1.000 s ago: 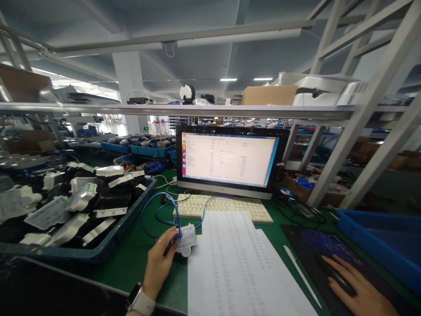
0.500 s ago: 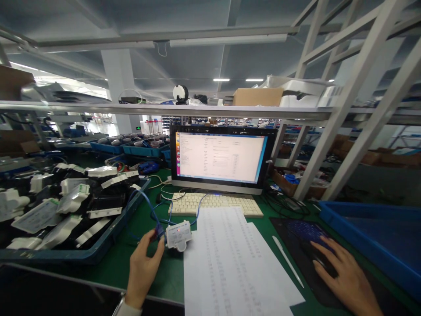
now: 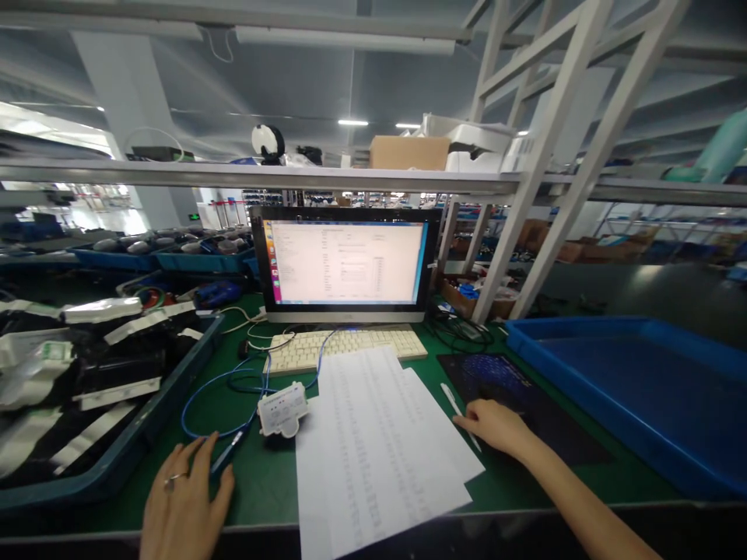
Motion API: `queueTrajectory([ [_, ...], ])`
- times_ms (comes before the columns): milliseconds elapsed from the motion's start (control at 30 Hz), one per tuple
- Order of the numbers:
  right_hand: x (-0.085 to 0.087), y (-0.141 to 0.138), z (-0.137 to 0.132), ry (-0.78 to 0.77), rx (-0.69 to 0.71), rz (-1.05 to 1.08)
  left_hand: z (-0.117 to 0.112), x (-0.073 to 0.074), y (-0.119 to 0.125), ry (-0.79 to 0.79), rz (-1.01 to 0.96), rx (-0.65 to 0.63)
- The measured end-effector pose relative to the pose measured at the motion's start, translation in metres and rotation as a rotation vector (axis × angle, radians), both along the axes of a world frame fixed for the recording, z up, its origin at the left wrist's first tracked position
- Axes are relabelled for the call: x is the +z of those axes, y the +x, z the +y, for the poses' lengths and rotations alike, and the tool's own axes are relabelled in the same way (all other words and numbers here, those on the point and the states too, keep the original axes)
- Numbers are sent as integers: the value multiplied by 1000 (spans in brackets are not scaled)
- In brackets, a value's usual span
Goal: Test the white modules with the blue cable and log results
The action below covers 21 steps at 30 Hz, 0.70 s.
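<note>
Head view: we have our left hand [image 3: 187, 494] spread beside a blue cable's plug [image 3: 229, 453] and our right hand [image 3: 496, 428] at a white pen [image 3: 450, 397].
On the green surface [image 3: 257, 494], the plug lies between our left thumb and forefinger, which stand apart; we cannot tell whether either touches it. Our right fingers are curled over the pen, and we cannot tell whether they pinch it. The white device [image 3: 283, 408] sits near the middle, between our left hand and the printed sheets [image 3: 373, 451], with the blue cable [image 3: 184, 416] looping to its left. Beyond them we see the keyboard [image 3: 350, 347] and, farther, the lit monitor [image 3: 350, 260]. A loaded bin [image 3: 175, 393] stands left; a mouse pad [image 3: 563, 432] and a blue tray [image 3: 560, 389] lie right.
</note>
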State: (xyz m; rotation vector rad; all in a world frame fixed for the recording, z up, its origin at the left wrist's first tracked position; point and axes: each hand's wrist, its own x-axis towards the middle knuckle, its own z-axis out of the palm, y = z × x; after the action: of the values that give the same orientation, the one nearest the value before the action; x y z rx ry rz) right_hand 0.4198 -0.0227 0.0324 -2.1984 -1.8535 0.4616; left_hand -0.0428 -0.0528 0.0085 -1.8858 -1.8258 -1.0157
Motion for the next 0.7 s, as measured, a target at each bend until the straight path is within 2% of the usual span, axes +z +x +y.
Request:
queueTrajectory([
  [100, -9, 9, 9, -40, 23, 164, -11, 8, 41, 172, 118, -40],
  [200, -14, 14, 13, -95, 30, 338, -26, 8, 83, 228, 188, -203],
  [267, -13, 12, 12, -57, 15, 544, -33, 1, 111, 204, 263, -345],
  [333, -10, 4, 10, 50, -26, 868, -38, -10, 140, 169, 315, -483],
  [400, -7, -9, 10, 145, -77, 1144, -41, -20, 170, 116, 326, -605],
  [433, -6, -16, 10, 173, -98, 1214, -41, -24, 184, 62, 311, -640],
  [533, -9, -35, 17, 215, -134, 1229, -42, -30, 219, -161, 238, -646],
  [600, -14, -45, 22, 255, -158, 1221, -41, -32, 233, -294, 228, -625],
  [700, -25, -54, 26, 294, -166, 1169, -37, -34, 243, -358, 291, -589],
])
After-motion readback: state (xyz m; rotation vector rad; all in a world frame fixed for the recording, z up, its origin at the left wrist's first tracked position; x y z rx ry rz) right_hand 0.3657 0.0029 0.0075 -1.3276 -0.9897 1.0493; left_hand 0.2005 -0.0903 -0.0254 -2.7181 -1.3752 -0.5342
